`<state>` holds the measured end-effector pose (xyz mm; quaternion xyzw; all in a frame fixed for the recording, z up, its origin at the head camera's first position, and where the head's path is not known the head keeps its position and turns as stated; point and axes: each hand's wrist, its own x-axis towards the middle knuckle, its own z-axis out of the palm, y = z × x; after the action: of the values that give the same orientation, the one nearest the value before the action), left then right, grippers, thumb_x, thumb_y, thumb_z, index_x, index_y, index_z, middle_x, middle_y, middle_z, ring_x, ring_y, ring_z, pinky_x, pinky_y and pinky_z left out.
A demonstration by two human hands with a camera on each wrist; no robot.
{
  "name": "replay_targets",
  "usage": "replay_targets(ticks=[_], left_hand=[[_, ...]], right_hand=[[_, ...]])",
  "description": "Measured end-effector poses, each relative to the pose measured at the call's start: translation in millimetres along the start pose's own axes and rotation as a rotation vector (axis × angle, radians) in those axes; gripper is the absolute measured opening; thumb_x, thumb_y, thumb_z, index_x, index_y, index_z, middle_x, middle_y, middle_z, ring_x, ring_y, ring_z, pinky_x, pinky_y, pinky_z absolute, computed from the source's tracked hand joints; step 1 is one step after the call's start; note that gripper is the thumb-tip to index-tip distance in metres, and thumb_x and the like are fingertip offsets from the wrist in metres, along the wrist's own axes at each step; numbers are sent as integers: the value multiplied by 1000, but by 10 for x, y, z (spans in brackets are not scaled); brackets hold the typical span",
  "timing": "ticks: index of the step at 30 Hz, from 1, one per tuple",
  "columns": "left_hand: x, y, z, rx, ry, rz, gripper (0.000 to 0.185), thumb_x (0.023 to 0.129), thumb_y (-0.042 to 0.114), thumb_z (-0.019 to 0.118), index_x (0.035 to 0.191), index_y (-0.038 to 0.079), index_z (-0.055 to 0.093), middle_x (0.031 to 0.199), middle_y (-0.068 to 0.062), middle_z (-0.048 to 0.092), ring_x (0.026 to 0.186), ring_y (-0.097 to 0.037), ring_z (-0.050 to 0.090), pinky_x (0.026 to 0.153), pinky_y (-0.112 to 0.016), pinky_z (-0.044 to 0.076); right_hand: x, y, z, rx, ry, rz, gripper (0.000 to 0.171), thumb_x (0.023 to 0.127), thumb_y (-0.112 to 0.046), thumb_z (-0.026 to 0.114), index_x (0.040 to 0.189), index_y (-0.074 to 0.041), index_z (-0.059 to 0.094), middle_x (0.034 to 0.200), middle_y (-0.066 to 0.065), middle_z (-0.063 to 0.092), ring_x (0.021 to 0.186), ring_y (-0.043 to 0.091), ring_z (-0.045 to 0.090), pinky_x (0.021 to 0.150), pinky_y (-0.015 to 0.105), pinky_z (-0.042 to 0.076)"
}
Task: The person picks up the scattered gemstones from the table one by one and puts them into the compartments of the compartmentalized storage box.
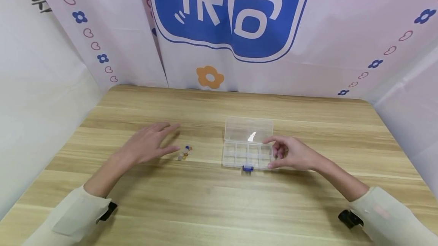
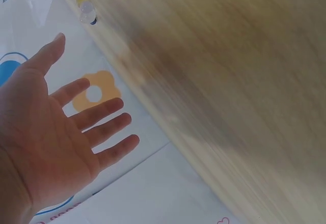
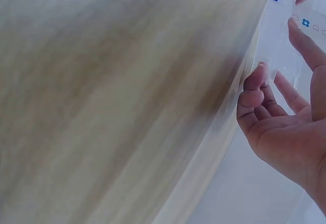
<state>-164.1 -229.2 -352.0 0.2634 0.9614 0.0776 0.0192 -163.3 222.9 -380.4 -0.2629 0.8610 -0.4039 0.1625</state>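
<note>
A clear plastic compartment box (image 1: 241, 156) lies on the table, its transparent lid (image 1: 236, 129) folded back away from the person. A blue latch (image 1: 248, 168) sits on its front edge. At its right end, my right hand (image 1: 297, 153) holds the box with thumb and index finger spread across the short side; the other fingers curl in, as the right wrist view also shows. To the left of the box lies a small cluster of coloured beads or stones (image 1: 186, 153). Beside them hovers my left hand (image 1: 145, 145), fingers spread and holding nothing. No contents are discernible in the compartments.
The wood-grain table (image 1: 219, 208) ends at a white printed curtain (image 1: 294, 75) along the back. White fabric also hangs on both sides. Dark bands (image 1: 108, 211) sit at the cuffs of the light sleeves (image 1: 68, 215).
</note>
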Motion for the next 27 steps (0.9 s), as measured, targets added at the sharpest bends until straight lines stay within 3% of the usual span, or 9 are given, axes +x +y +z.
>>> replay_targets(ticks=[17,23,27], left_hand=[[38,60,-1,-37,36,-9,65,100,37,69,152,4,49,146,-31,53,127,-52,56,103,-67,46],[82,65,36,-105,45,16,55,98,29,72,143,1,58,140,-26,60,125,-47,59,103,-64,47],[124,80,48,-196,51,35,46,96,21,75,134,-1,64,129,-23,67,113,-40,66,96,-58,54]], right_hand=[[19,-37,-11,119,-36,17,66,81,-8,89,135,8,54,85,8,59,71,13,51,62,22,45],[22,-38,-14,134,-39,19,67,81,-6,89,135,9,53,85,8,58,71,14,51,62,22,45],[30,-33,-20,137,-41,13,67,81,-6,89,135,9,53,85,9,58,70,14,51,62,22,45]])
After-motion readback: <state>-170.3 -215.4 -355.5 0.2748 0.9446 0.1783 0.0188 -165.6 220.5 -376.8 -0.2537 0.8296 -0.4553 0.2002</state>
